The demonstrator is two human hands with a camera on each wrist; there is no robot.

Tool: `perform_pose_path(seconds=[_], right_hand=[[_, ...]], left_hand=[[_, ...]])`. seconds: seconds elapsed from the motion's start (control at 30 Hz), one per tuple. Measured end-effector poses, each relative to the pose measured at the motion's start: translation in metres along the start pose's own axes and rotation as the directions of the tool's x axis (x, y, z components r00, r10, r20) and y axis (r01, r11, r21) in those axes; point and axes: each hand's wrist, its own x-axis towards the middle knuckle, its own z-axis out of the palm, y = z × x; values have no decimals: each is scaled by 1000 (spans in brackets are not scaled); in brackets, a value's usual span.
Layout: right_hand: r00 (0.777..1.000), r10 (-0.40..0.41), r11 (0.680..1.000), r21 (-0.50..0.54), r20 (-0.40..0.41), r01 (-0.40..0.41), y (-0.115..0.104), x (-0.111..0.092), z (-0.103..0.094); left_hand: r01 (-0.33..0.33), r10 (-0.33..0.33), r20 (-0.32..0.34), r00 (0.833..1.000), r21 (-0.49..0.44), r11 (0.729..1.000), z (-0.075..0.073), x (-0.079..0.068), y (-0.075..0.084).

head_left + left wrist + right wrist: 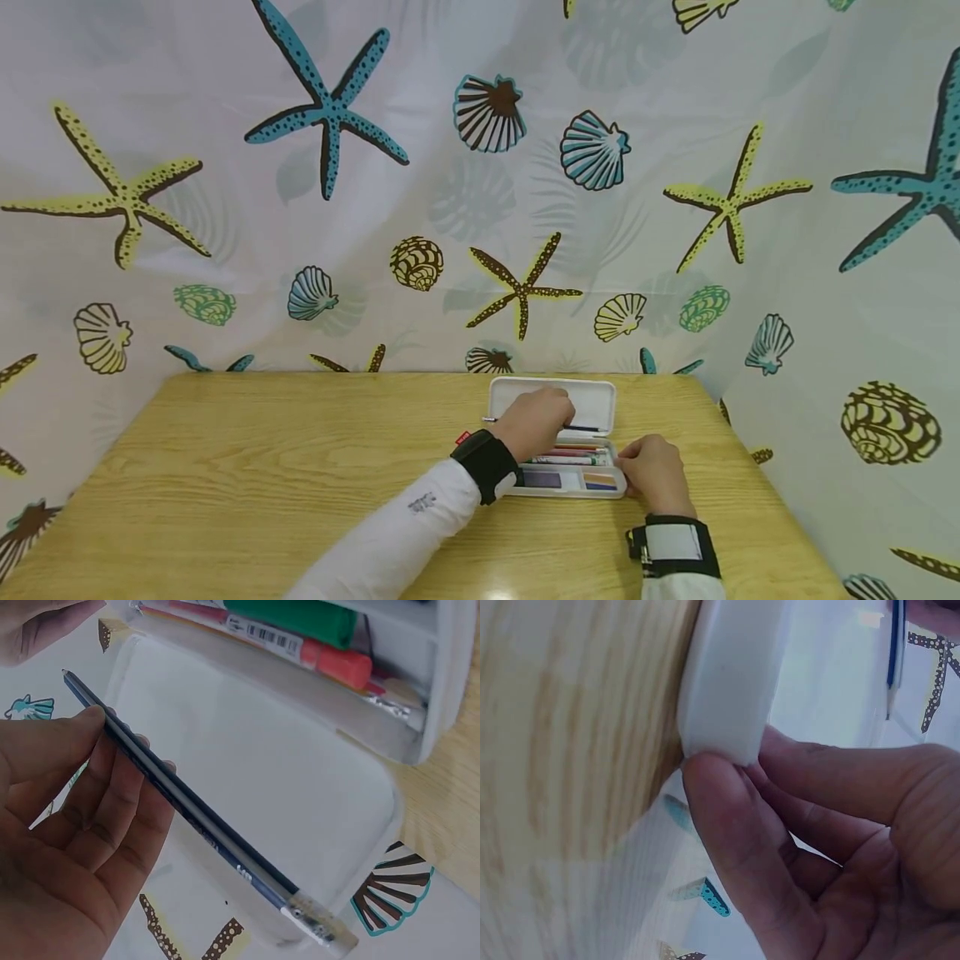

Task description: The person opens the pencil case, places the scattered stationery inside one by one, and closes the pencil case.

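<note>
A white pencil case (pixel 566 492) lies on the table with its lid (pixel 600 402) raised at the back. My left hand (pixel 534 422) is over the case, in front of the lid. Between thumb and fingers it pinches a dark blue pencil (pixel 196 806), whose sharpened tip and eraser end both show in the left wrist view. With thumb and fingertips, my right hand (pixel 658 473) grips the case's right end, seen up close as a white wall (pixel 731 682) in the right wrist view. My left forearm hides the left part of the case.
Inside the case, a green marker (pixel 307 621) and a red-capped marker (pixel 337 664) lie beside pencils. The front compartment contains a dark purple block (pixel 542 479) and orange and blue pieces (pixel 600 482). A wooden table (pixel 262 483) meets a patterned curtain (pixel 420 192) behind.
</note>
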Motion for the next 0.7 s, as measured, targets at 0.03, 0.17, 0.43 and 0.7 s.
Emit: perform_pose_path(seconds=[0.03,0.17,0.43,0.7], right_hand=[[1000,3,1000,2,0,-3,0,0,0],[1000,7,1000,7,3,-7,2,2,0],[1000,-14,1000,-2,-6,14,2,2,0],[1000,-17,1000,-3,-17,17,2,2,0]], left_hand=[[3,-3,3,1000,10,1000,2,1,2],[6,-6,21,1000,33,999,10,6,7],[1,-3,40,999,55,999,28,9,12],[0,-3,50,999,57,998,37,14,14]])
